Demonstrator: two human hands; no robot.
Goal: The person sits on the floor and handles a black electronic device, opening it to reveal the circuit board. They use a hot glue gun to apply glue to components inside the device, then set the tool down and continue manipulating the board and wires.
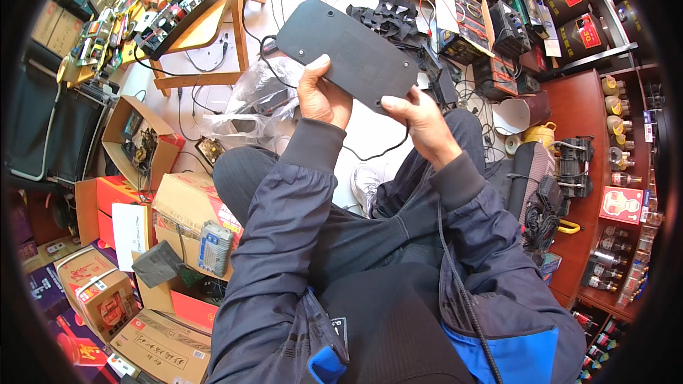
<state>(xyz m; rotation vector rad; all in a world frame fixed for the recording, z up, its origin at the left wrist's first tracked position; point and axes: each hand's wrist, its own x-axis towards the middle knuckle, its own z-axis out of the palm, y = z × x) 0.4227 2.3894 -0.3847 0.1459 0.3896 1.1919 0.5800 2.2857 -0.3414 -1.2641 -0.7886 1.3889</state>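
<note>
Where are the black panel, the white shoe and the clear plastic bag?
Black panel (348, 55), head view: its flat face.
White shoe (366, 186), head view: its upper.
Clear plastic bag (247, 105), head view: its crumpled side.

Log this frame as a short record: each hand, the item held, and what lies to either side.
Left hand: grips the flat black panel by its near edge
Right hand: grips its lower right corner
Item: rectangular, rounded corners, screws visible
Left side: clear plastic bag, open cardboard box
Right side: red-brown cabinet
</note>
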